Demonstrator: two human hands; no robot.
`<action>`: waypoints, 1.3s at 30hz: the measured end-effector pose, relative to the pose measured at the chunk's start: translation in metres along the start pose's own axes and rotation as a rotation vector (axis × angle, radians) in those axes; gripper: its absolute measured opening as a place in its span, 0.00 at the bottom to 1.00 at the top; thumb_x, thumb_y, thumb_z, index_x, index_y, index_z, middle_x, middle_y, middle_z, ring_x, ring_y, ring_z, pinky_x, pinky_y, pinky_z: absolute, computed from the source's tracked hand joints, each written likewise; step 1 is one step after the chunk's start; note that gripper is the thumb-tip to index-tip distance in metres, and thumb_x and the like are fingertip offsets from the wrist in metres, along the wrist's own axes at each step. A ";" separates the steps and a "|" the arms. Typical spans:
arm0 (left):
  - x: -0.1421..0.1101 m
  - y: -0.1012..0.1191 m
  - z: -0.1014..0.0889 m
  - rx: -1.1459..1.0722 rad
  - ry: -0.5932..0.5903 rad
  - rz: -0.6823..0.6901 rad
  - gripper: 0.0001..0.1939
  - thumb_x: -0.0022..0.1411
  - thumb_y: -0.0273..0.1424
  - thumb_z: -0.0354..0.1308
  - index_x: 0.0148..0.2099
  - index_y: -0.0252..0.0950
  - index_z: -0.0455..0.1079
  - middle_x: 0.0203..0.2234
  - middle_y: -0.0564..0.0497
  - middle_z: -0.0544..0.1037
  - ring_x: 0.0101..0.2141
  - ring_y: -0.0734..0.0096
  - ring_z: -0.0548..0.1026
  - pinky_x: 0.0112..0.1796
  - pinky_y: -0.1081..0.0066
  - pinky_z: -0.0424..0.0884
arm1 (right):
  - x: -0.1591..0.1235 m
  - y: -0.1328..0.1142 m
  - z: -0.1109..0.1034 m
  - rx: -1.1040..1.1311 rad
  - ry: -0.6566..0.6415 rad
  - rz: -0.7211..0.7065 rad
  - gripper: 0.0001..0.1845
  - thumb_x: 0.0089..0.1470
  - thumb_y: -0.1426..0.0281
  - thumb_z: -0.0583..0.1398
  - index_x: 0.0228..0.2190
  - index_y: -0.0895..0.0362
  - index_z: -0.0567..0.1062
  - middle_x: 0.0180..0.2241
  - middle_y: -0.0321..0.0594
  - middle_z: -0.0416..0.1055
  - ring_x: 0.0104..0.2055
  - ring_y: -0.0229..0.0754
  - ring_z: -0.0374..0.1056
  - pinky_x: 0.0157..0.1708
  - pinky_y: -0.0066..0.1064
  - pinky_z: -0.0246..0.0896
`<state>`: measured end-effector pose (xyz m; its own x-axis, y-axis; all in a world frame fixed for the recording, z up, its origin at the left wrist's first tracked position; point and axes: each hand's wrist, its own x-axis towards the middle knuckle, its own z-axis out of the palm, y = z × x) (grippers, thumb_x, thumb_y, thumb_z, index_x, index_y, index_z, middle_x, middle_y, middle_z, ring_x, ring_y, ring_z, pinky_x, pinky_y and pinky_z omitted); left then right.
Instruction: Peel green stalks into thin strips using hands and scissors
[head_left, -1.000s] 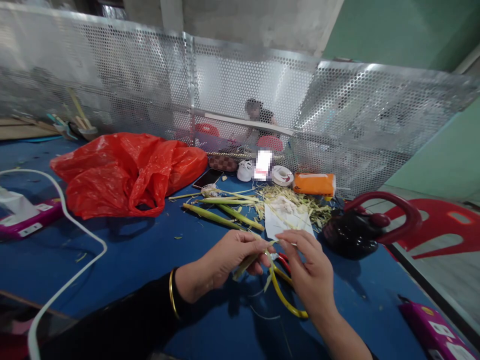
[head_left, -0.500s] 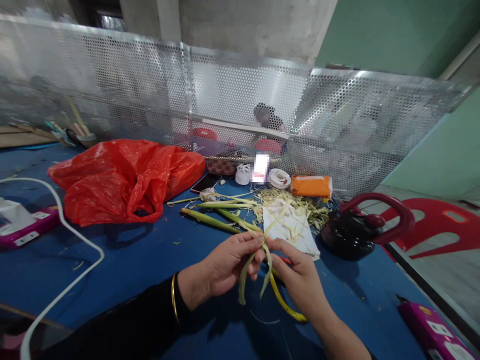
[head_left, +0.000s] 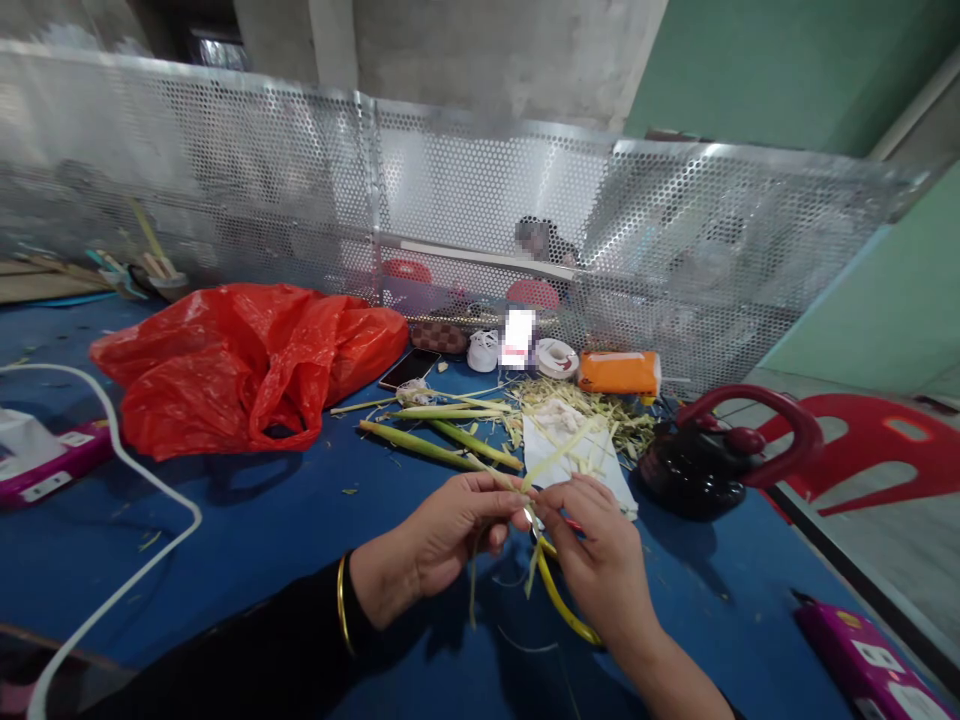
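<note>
Pale green plant strips (head_left: pixel 532 560) cross between my fingertips, with loose ends hanging down and one sticking up to the right. My left hand (head_left: pixel 450 535), with a gold bangle at its wrist, pinches the strips near their crossing. Closed on the same strips from the other side is my right hand (head_left: pixel 592 545). Beneath the hands lie scissors with yellow and red handles (head_left: pixel 562 600), partly hidden by my right hand. Several thick green stalks (head_left: pixel 420 443) lie just beyond my left hand. A white paper sheet (head_left: pixel 551 465) with plant bits on it is beyond my right hand.
A red plastic bag (head_left: pixel 225 370) spreads at left, near a white cable (head_left: pixel 161 475) and a purple power strip (head_left: pixel 56 470). Plant shavings (head_left: pixel 630 425), an orange packet (head_left: pixel 619 372) and a dark kettle (head_left: pixel 694 475) stand right. A perforated metal screen (head_left: pixel 480 200) backs the table; a person sits behind it.
The strips have been turned between my fingers; a loose end now points up to the right, and the hanging ends have shifted. Both hands stay close together. The view has tilted up slightly.
</note>
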<state>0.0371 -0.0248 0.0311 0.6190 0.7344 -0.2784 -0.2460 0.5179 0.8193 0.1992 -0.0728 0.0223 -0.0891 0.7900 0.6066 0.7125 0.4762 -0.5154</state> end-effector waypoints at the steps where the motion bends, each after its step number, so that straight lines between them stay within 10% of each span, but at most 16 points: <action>1: 0.000 0.000 0.000 -0.002 0.012 0.009 0.12 0.47 0.29 0.68 0.36 0.30 0.74 0.19 0.55 0.72 0.16 0.86 0.63 0.20 0.83 0.57 | 0.000 0.000 0.000 -0.012 0.002 0.000 0.11 0.58 0.73 0.55 0.25 0.53 0.70 0.24 0.34 0.72 0.28 0.40 0.67 0.46 0.39 0.56; 16: 0.003 0.000 0.004 0.399 0.180 0.305 0.12 0.48 0.34 0.66 0.31 0.31 0.71 0.22 0.55 0.73 0.23 0.77 0.69 0.28 0.74 0.65 | -0.003 0.006 0.004 -0.169 -0.041 -0.111 0.09 0.60 0.74 0.55 0.29 0.53 0.72 0.26 0.34 0.72 0.30 0.40 0.68 0.49 0.40 0.53; 39: 0.004 0.001 0.002 0.183 0.254 0.162 0.12 0.40 0.31 0.71 0.27 0.31 0.73 0.18 0.55 0.74 0.20 0.78 0.71 0.27 0.75 0.69 | -0.006 0.004 0.009 -0.038 0.005 0.034 0.10 0.60 0.72 0.55 0.26 0.54 0.70 0.25 0.37 0.71 0.31 0.42 0.65 0.37 0.34 0.54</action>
<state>0.0405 -0.0222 0.0318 0.3717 0.8982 -0.2345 -0.1735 0.3154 0.9330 0.1964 -0.0719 0.0108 -0.0615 0.8036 0.5920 0.7410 0.4342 -0.5123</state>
